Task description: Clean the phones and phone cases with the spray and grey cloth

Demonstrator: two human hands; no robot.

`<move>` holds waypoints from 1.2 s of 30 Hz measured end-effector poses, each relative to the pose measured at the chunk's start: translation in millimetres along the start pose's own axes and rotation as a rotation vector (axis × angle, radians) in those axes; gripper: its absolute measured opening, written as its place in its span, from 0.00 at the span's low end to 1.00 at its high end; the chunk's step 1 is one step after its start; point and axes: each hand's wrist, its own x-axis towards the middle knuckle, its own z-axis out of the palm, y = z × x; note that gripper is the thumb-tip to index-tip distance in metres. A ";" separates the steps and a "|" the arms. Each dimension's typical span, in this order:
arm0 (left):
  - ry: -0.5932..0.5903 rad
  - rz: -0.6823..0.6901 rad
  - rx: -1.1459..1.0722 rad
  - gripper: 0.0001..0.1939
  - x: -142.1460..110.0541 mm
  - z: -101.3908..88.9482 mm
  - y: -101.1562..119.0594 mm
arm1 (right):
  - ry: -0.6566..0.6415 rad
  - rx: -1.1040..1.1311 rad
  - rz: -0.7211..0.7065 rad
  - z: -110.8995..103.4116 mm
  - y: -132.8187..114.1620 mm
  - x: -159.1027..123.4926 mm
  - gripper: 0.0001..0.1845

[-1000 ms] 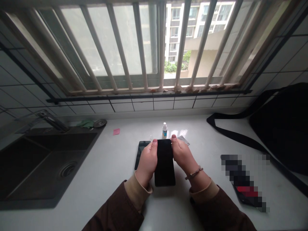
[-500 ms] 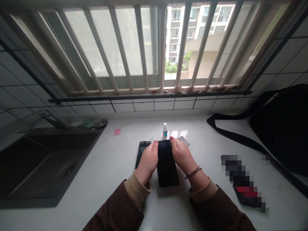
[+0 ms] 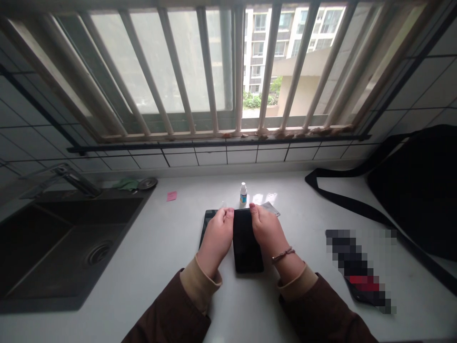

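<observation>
A black smartphone [image 3: 247, 245] is held above the white counter, its dark face towards me. My left hand [image 3: 218, 236] is closed on its left edge, thumb near the top corner. On the opposite edge my right hand [image 3: 267, 231] grips it the same way, with a braided bracelet at the wrist. Most of my fingers are hidden behind the phone. Partly covered by my left hand, a second dark flat device [image 3: 207, 220] lies on the counter. Just beyond the held phone stands a small white bottle [image 3: 243, 194] with a blue label. A grey packet [image 3: 271, 208] lies behind my right hand.
At the left is a dark sink [image 3: 64, 267] with a chrome faucet [image 3: 80, 182]. A pink sticky note [image 3: 172, 196] lies on the counter [image 3: 160, 247]. On the right are a black bag [image 3: 421, 190] with its strap and a pixelated dark object [image 3: 357, 271]. A barred window is ahead.
The held phone tilts slightly, its lower end appearing a little higher. Both hands keep their hold. The whole view has shifted slightly.
</observation>
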 end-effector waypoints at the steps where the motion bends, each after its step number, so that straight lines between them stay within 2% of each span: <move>1: 0.047 0.045 0.093 0.20 -0.6 -2.1 2.5 | -0.001 -0.020 0.010 1.0 1.2 0.5 0.32; 4: 0.218 0.173 0.477 0.20 -2.9 -7.8 7.8 | -0.005 -0.057 0.028 4.1 4.9 2.2 0.32; 6: 0.283 0.169 0.719 0.23 -4.5 -9.7 8.3 | -0.017 -0.080 0.038 6.4 7.6 3.2 0.32; 9: 0.247 0.060 0.972 0.27 -6.2 -9.4 5.5 | -0.048 -0.123 0.057 10.2 11.0 4.0 0.29; 12: 0.164 -0.040 1.078 0.26 -7.0 -8.2 2.8 | -0.081 -0.164 0.086 13.0 12.4 3.5 0.27; 16: 0.093 -0.126 1.103 0.26 -6.7 -8.8 1.8 | -0.105 -0.214 0.114 13.5 10.1 1.1 0.25; 20: 0.094 -0.144 1.105 0.26 -4.6 -9.6 -0.3 | -0.123 -0.255 0.117 11.8 5.9 -1.4 0.23; 29: 0.121 -0.033 1.067 0.23 3.3 -7.8 -11.8 | -0.168 -0.390 0.167 2.7 -3.9 -3.6 0.22; 32: 0.123 0.039 0.988 0.23 2.2 -8.4 -6.0 | -0.110 -0.286 0.131 -1.1 -6.1 -2.9 0.23; 34: 0.136 0.113 0.884 0.25 -0.3 -8.1 0.3 | -0.087 -0.123 0.072 -0.6 -6.4 -2.5 0.23; 36: 0.144 0.208 0.767 0.25 -4.1 -6.3 6.7 | -0.119 0.076 0.033 2.3 -6.3 -2.4 0.27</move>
